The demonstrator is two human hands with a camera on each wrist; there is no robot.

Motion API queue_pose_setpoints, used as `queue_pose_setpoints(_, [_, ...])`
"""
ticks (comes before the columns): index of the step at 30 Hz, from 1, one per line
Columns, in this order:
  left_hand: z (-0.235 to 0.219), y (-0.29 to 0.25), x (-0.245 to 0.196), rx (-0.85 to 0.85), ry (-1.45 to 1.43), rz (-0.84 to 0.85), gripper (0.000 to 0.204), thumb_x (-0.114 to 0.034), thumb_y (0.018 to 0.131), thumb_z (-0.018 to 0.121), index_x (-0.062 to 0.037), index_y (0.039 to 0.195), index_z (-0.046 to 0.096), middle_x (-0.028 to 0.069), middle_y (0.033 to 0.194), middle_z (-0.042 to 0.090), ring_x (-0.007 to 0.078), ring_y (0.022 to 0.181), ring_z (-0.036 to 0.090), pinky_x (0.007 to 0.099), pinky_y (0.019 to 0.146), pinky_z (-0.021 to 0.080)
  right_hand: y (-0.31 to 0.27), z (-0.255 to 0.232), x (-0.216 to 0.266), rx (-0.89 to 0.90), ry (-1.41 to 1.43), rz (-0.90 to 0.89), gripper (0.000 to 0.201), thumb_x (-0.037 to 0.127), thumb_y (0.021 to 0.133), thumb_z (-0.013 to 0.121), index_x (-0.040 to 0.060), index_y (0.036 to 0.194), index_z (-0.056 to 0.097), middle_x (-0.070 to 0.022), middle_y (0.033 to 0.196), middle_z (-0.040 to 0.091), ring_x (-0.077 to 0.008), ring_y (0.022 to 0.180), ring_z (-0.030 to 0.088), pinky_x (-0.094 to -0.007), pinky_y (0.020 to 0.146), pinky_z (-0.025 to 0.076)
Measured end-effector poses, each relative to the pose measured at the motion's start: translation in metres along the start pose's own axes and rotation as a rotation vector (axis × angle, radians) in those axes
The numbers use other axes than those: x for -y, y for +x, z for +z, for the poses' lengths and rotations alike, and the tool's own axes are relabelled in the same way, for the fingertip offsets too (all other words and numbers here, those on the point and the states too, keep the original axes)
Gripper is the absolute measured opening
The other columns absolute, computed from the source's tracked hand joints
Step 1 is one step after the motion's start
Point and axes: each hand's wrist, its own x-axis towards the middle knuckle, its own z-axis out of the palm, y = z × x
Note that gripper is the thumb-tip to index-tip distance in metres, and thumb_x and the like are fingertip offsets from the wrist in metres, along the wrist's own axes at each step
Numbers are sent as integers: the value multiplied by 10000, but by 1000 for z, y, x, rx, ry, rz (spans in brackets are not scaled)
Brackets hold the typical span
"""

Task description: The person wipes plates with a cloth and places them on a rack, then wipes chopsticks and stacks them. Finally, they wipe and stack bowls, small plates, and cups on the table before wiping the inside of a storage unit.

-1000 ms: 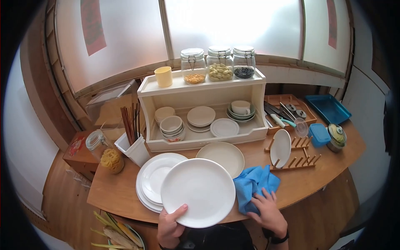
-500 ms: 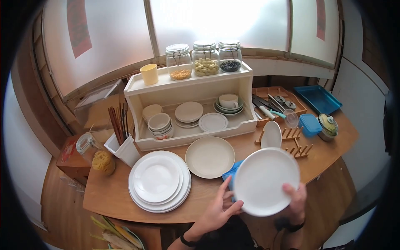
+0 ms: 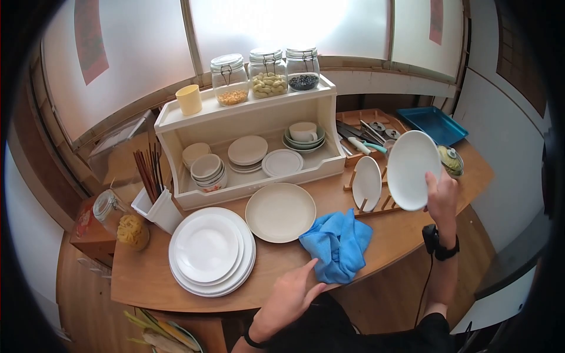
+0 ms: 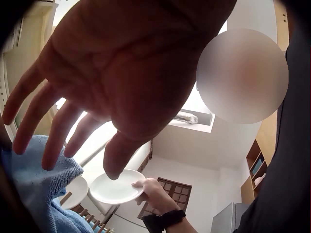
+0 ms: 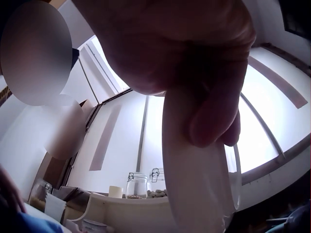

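My right hand (image 3: 442, 197) grips a white plate (image 3: 415, 170) at its right edge, thumb lying on the face and the other fingers behind; the plate is raised, tilted near upright, in front of part of the wooden rack (image 3: 380, 210), where another white plate (image 3: 367, 182) stands on edge between the pegs; my left hand (image 3: 289, 294) holds nothing, its fingers spread just beside the blue cloth (image 3: 338, 244) on the worktop (image 3: 147, 282), though I can't tell whether a fingertip touches it.

As I judge it, racking is the step in hand; I'd keep the thumb firm near the rim, since a one-sided hold could let the plate twist; I'd turn it parallel to its neighbour, line its lower edge up with a free gap, lower it gently so the two don't knock, and let go only once the pegs bear it.
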Motion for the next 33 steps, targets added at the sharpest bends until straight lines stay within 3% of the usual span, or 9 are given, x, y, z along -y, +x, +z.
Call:
queue_pose_setpoints(3, [-8, -3, 0, -26, -1, -41, 536, -262, 929, 718, -6, 1365, 538, 209, 1219, 674, 380, 1113, 646, 419, 944, 517, 7, 21, -5, -5, -81, -167, 290, 171, 981, 513, -82, 1072, 623, -309, 772, 646, -449, 759, 675, -495, 690, 515])
queue_pose_setpoints(19, [-35, -26, 6, -197, -76, -232, 390, -115, 929, 684, -1, 1293, 600, 182, 1086, 740, 286, 1006, 733, 350, 871, 564, 8, 77, 7, 90, -232, -263, 221, 128, 975, 494, -52, 1069, 581, -301, 700, 638, -474, 707, 660, -536, 652, 527])
queue_pose_setpoints(22, [-36, -29, 12, -222, -101, -242, 397, -147, 926, 682, -31, 1298, 604, 161, 1084, 736, 318, 997, 713, 388, 843, 563, 5, 85, 8, 102, -243, -297, 191, 114, 973, 494, -45, 1055, 561, -304, 690, 633, -481, 695, 656, -546, 634, 526])
queue_pose_setpoints(28, [-36, -30, 17, -228, -108, -251, 392, -140, 927, 677, -30, 1296, 603, 157, 1077, 739, 304, 990, 719, 381, 837, 565, 8, 109, -9, 138, -272, -311, 159, 109, 974, 496, -36, 1022, 538, -298, 695, 642, -481, 697, 661, -557, 626, 531])
queue_pose_setpoints(33, [-36, -28, 15, -208, -105, -256, 372, -94, 936, 659, 24, 1282, 591, 179, 1060, 746, 264, 966, 745, 337, 853, 567, 2, 121, -18, 164, -318, -318, 145, 109, 976, 492, -29, 998, 531, -290, 682, 644, -474, 681, 666, -554, 626, 539])
